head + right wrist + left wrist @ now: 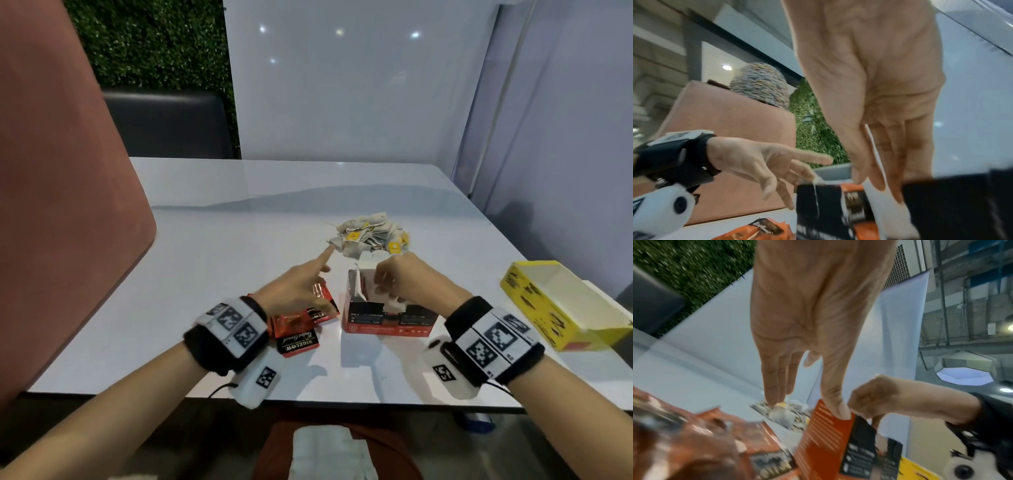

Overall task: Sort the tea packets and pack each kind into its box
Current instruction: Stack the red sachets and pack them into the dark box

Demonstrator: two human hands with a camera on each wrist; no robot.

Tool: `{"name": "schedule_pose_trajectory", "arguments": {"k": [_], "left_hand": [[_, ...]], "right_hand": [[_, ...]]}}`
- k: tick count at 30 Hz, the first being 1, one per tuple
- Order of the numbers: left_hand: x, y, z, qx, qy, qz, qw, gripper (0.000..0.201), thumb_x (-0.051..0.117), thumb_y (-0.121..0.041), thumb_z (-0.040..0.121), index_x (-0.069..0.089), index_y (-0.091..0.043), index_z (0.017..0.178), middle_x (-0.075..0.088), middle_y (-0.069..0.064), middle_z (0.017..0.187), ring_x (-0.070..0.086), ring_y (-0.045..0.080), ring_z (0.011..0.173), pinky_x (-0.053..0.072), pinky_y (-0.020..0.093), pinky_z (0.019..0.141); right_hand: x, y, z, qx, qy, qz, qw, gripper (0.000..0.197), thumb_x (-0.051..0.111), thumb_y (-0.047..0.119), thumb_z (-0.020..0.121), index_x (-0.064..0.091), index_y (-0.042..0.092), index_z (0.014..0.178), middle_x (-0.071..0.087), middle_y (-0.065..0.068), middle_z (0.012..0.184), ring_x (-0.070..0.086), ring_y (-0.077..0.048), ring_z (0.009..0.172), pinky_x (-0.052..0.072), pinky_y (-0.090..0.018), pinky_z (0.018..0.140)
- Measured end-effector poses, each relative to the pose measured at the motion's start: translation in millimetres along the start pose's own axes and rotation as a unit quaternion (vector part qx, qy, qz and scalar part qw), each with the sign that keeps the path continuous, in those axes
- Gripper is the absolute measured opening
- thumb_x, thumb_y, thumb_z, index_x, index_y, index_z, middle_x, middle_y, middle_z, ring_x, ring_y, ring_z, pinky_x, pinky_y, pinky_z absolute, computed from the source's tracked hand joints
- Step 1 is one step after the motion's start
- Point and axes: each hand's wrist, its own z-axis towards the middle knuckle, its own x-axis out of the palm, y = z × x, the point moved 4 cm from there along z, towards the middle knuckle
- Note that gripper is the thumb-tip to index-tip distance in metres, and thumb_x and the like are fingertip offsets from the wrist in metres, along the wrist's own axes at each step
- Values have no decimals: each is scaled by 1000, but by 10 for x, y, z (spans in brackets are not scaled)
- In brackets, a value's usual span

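Sorting barely started, judging from layout. Orange box [388,317] open, standing on table [212,253] near front edge, white inner flaps up; contents not visible. Orange packets [301,323] lying loose just left of orange box, a few overlapping, none seen inside. Heap of white tea bags [371,234] with yellow tags behind orange box, untouched pile, well short of packed. Yellow box [561,305] open well right of orange box, looks empty from head view. So nearly all left: orange packets into orange box, white bags likely into yellow box.

Left hand [299,284] hovering above orange packets, left of orange box, index finger straight and pointing toward heap, other fingers loosely half-curled, holding nothing; in left wrist view thumb tip [842,412] close to box edge, contact unclear. Right hand [407,279] over top of orange box, fingers [890,181] bent down and pinching a white flap against thumb, per right wrist view. Wrists both raised off table.
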Motion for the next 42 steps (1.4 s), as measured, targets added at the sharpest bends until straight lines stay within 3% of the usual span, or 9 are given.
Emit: {"name": "schedule_pose_trajectory", "arguments": {"k": [2,5,10,14,18,24,31,37,42], "left_hand": [[-235,193,-189,-18,-25,-15,999,83,72,-19,79,23,-26,146,50,5,135,52,12,115,44,25,97],[-564,525,-465,-63,-63,4,996,35,62,-11,86,54,-22,119,65,-4,105,61,5,93,50,24,83],[-712,885,-682,-176,-97,29,979,9,60,-12,88,62,-13,96,67,5,94,63,14,80,50,19,63],[-493,919,-614,-246,-51,104,962,46,62,-47,82,53,-8,104,61,6,98,59,19,89,48,28,71],[-353,888,-468,-245,-54,139,958,67,75,-46,70,42,-5,111,51,6,101,49,20,90,37,28,69],[-314,894,-414,-232,-93,85,965,67,83,-28,65,41,-7,113,54,10,113,50,24,98,43,33,80],[-438,950,-508,-182,-218,66,957,66,84,-22,64,41,-10,112,56,9,105,54,26,97,46,38,81],[-562,955,-623,-157,-293,1,943,64,83,-13,65,42,-8,115,57,8,96,56,24,89,41,27,70],[-741,832,-796,-124,-354,-67,925,22,77,-18,73,64,-11,89,65,-1,80,55,7,69,37,12,59]], "right_hand": [[-163,115,-121,-19,-98,-60,993,15,53,5,89,66,9,94,68,-8,96,63,-26,91,50,-32,73],[-251,497,-346,-88,-180,-10,980,15,49,13,92,63,12,96,66,-4,96,59,-24,92,47,-33,74],[432,979,-266,-53,12,-27,998,33,51,38,93,54,6,83,58,-6,83,54,-27,81,40,-33,69],[807,1149,-76,11,60,-59,996,58,51,46,91,46,-1,124,53,-13,121,55,-26,106,45,-36,87],[870,1204,6,14,54,-126,990,60,50,41,93,38,-3,132,46,-16,130,48,-29,119,43,-39,94],[844,1131,11,39,19,-67,997,56,58,29,88,33,-1,129,59,-11,117,60,-30,106,45,-36,82],[535,1104,-157,-68,-112,67,989,23,57,16,91,42,13,108,64,-9,96,60,-32,88,32,-32,56],[367,1068,-188,-87,-83,234,965,19,63,17,83,49,21,95,64,-5,92,61,-22,81,51,-35,66],[378,1027,-188,-89,-11,264,960,34,59,9,83,42,17,111,60,-6,92,54,-13,66,41,-15,45]]}}
